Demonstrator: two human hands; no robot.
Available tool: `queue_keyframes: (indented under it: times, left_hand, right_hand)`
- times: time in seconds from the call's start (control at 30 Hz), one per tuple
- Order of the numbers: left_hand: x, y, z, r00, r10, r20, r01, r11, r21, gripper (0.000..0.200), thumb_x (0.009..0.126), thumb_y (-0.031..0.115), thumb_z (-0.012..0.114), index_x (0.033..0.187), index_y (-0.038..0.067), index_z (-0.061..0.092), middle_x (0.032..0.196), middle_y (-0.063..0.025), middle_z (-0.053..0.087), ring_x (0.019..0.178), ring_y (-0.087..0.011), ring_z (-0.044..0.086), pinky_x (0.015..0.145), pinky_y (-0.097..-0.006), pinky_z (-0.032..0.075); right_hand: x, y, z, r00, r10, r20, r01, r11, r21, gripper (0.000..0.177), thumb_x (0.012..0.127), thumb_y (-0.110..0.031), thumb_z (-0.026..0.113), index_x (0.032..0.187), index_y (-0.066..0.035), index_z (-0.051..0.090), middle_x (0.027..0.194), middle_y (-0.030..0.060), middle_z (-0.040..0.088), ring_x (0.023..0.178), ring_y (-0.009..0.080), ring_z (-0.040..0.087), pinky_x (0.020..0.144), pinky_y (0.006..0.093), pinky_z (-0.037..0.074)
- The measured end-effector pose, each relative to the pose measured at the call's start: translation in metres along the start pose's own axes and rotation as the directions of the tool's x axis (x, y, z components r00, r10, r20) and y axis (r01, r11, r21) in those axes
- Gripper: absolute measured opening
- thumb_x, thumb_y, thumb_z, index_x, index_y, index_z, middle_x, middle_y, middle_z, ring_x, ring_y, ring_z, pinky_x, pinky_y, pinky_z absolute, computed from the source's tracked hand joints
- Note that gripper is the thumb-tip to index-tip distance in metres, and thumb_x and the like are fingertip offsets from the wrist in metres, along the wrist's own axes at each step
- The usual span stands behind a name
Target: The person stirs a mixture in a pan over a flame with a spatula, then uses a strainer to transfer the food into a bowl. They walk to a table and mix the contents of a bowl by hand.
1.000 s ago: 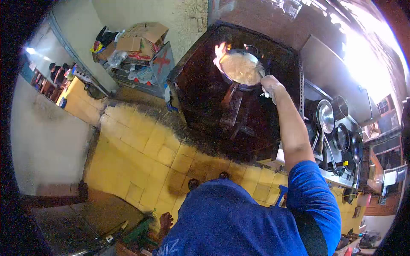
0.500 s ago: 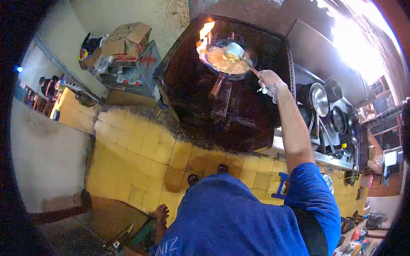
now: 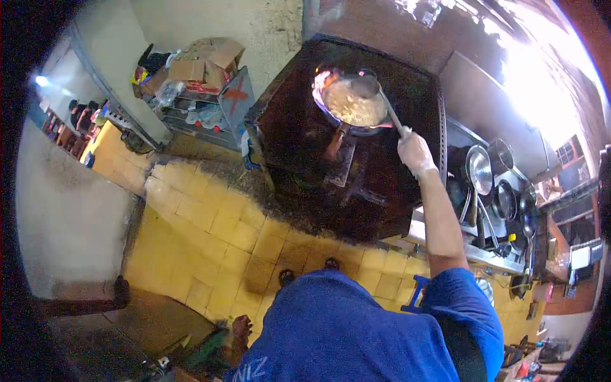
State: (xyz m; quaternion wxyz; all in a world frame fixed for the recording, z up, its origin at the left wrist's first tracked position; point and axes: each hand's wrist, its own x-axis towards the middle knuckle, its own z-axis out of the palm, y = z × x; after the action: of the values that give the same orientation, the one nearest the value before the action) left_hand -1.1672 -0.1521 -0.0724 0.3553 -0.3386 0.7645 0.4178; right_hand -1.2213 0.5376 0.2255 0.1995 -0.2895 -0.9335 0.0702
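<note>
My right hand, in a thin clear glove, is closed around the long handle of a ladle. The ladle's dark bowl is at the far right part of a wok on the stove. Pale, bubbling food fills the wok, and flames rise along its left rim. The wok's wooden handle points toward me, with no hand on it. My left hand hangs low beside my body, fingers loosely bent and apart, holding nothing.
A dark stove top surrounds the burner. To the right, several pans rest on a metal counter. A rack with cardboard boxes stands at the left. A blue stool is on the yellow tiled floor.
The flames have shrunk from a tall plume to a low fire at the rim. My right hand has shifted the ladle toward the wok's far side, its bowl turned. The view has shifted slightly.
</note>
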Motion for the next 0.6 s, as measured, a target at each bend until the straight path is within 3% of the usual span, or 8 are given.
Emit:
queue_keyframes:
  times: [0.03,0.17,0.23,0.33,0.37,0.43,0.5,0.6]
  left_hand:
    - [0.006,-0.015,-0.003,0.996,0.055,0.064,-0.047,0.993,-0.112,0.023,0.082,0.026,0.058,0.097,0.009,0.055,0.076,-0.0034,0.056,0.064,-0.0176,0.056,0.049,-0.0320,0.039]
    - [0.025,-0.029,-0.007,0.987,0.064,0.151,-0.044,0.990,-0.134,0.024,0.082,0.024,0.058,0.099,0.009,0.054,0.077,-0.0037,0.056,0.061,-0.0163,0.056,0.045,-0.0292,0.039]
    - [0.063,-0.050,-0.013,0.916,0.235,0.324,-0.154,0.954,-0.255,0.022,0.082,0.022,0.058,0.099,0.008,0.054,0.076,-0.0028,0.055,0.056,-0.0142,0.054,0.040,-0.0259,0.037]
    - [0.038,-0.014,-0.015,0.967,0.088,0.239,-0.031,0.972,-0.231,0.021,0.082,0.022,0.059,0.096,0.009,0.055,0.072,-0.0015,0.053,0.053,-0.0122,0.051,0.036,-0.0239,0.034]
    - [0.029,-0.009,-0.017,0.957,0.173,0.231,-0.114,0.962,-0.250,0.021,0.083,0.024,0.058,0.096,0.009,0.055,0.070,-0.0007,0.052,0.053,-0.0127,0.052,0.038,-0.0251,0.036]
    - [0.021,0.002,-0.015,0.964,0.164,0.207,-0.118,0.969,-0.219,0.021,0.083,0.025,0.058,0.097,0.009,0.055,0.071,-0.0009,0.053,0.054,-0.0129,0.052,0.040,-0.0256,0.037]
    - [0.021,-0.003,-0.010,0.977,0.164,0.138,-0.142,0.977,-0.157,0.022,0.085,0.028,0.056,0.096,0.009,0.055,0.073,-0.0013,0.054,0.057,-0.0136,0.053,0.044,-0.0275,0.039]
    - [0.041,-0.025,-0.013,0.956,0.059,0.286,0.005,0.976,-0.216,0.023,0.084,0.029,0.056,0.096,0.010,0.055,0.074,-0.0018,0.055,0.059,-0.0141,0.054,0.045,-0.0291,0.039]
  right_hand:
    - [-0.002,0.008,0.013,1.000,-0.020,0.012,0.020,0.998,-0.057,0.022,0.080,-0.010,0.044,0.094,0.003,0.056,0.078,0.0243,0.060,0.075,0.0387,0.059,0.068,0.0453,0.048]
    - [0.004,0.000,0.037,0.988,0.029,0.154,-0.003,0.986,-0.164,0.023,0.079,-0.009,0.044,0.094,0.004,0.057,0.077,0.0235,0.061,0.076,0.0366,0.060,0.070,0.0431,0.049]
    - [0.019,0.010,0.060,0.985,0.049,0.165,-0.024,0.989,-0.148,0.024,0.078,-0.008,0.046,0.096,0.005,0.055,0.078,0.0241,0.061,0.077,0.0363,0.061,0.070,0.0434,0.049]
    - [0.025,0.006,0.057,0.978,0.113,0.176,-0.092,0.988,-0.121,0.027,0.077,-0.007,0.046,0.099,0.006,0.052,0.080,0.0236,0.062,0.078,0.0356,0.061,0.070,0.0436,0.049]
    - [0.024,0.008,0.054,0.985,0.074,0.158,-0.052,0.989,-0.141,0.026,0.077,-0.007,0.047,0.099,0.006,0.052,0.081,0.0233,0.062,0.078,0.0355,0.061,0.070,0.0435,0.049]
    - [0.015,-0.010,0.021,0.985,0.009,0.173,0.028,0.977,-0.210,0.026,0.079,-0.010,0.048,0.099,0.005,0.052,0.082,0.0232,0.061,0.077,0.0359,0.061,0.070,0.0433,0.049]
    - [-0.005,-0.016,-0.009,0.999,-0.016,0.045,0.018,0.999,-0.036,0.026,0.081,-0.013,0.047,0.100,0.004,0.053,0.082,0.0235,0.061,0.077,0.0371,0.060,0.071,0.0440,0.048]
    - [-0.028,-0.017,-0.027,0.998,-0.021,0.066,0.022,1.000,-0.009,0.027,0.081,-0.012,0.045,0.102,0.002,0.054,0.082,0.0244,0.060,0.079,0.0384,0.059,0.072,0.0448,0.047]
